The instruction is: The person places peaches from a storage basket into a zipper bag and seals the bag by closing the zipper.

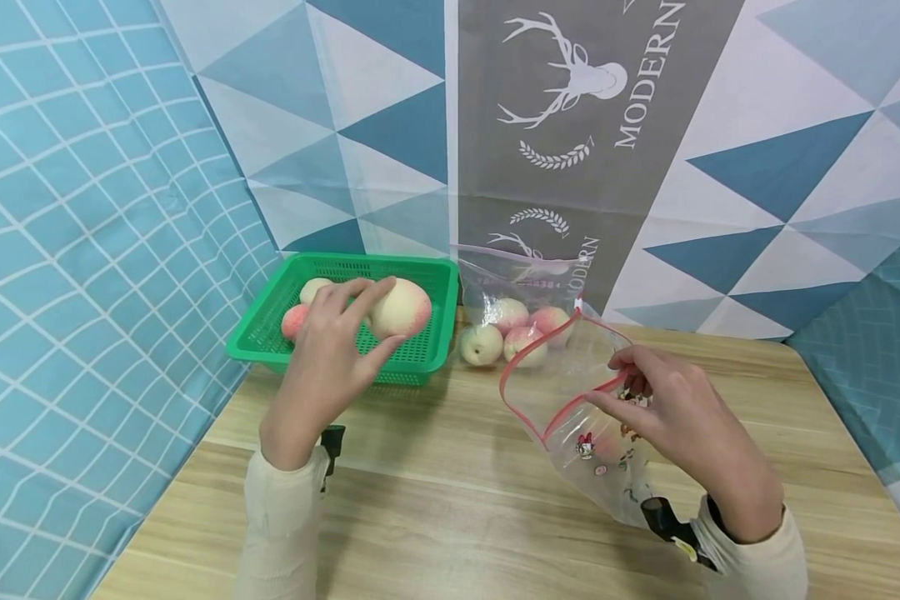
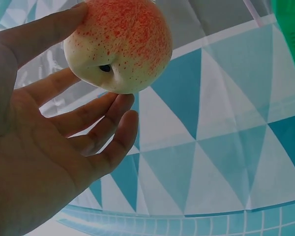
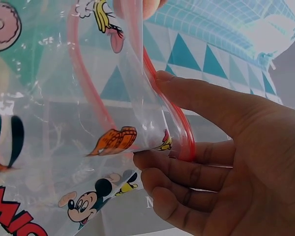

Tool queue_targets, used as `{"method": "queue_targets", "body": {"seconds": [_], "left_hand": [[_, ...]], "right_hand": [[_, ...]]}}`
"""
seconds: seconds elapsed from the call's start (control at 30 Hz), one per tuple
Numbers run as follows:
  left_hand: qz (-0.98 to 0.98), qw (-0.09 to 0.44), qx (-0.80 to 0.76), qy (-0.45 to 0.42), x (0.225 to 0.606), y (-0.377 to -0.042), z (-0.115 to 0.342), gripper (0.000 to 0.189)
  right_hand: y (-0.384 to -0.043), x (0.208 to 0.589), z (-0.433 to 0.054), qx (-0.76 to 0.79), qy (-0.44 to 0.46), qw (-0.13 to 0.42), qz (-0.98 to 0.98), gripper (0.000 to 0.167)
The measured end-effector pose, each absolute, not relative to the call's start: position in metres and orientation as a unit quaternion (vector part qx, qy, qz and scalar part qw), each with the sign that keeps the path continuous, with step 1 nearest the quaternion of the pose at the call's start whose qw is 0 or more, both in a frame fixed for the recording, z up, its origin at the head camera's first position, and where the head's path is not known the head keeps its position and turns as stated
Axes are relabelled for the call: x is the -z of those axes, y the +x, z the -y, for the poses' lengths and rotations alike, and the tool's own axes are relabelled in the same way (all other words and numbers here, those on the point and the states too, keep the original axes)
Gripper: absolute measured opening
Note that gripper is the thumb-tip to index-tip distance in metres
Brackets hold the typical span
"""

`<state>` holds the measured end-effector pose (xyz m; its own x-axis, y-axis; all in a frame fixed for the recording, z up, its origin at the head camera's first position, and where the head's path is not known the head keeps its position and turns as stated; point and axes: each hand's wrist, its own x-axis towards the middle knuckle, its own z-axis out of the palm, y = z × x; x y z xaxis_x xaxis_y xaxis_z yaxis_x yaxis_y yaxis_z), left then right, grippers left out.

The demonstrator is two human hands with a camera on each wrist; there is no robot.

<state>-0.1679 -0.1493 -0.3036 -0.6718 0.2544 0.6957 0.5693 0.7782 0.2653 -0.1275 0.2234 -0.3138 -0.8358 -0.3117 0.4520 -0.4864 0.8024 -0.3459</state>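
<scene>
My left hand holds a cream and pink peach between thumb and fingers, raised over the green basket. In the left wrist view, the peach shows its dark stem hollow and red speckles. My right hand pinches the red zip edge of a clear plastic bag, whose mouth gapes toward the left. Cartoon figures are printed on the bag, and a pinkish round shape shows through its lower part. In the right wrist view, thumb and fingers of my right hand grip the bag's rim.
Two more peaches, one red and one pale, lie in the basket. Several peaches sit together right of it, by another clear bag against the patterned back cloth. Blue checked cloth hangs left of the wooden table.
</scene>
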Motion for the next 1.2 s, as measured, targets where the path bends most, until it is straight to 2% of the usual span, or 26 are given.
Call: {"method": "queue_targets", "body": {"seconds": [0.43,0.83,1.2], "left_hand": [[0.878,0.325,0.220,-0.276,0.299,-0.154,0.138,0.065],[0.890,0.271,0.198,-0.310,0.301,-0.152,0.124,0.061],[0.884,0.274,0.192,-0.327,0.301,-0.149,0.119,0.061]], "right_hand": [[-0.125,0.312,-0.222,-0.234,0.206,0.165,0.936,0.040],[-0.124,0.311,-0.221,-0.232,0.212,0.166,0.935,0.041],[-0.122,0.313,-0.215,-0.238,0.222,0.157,0.933,0.035]]}}
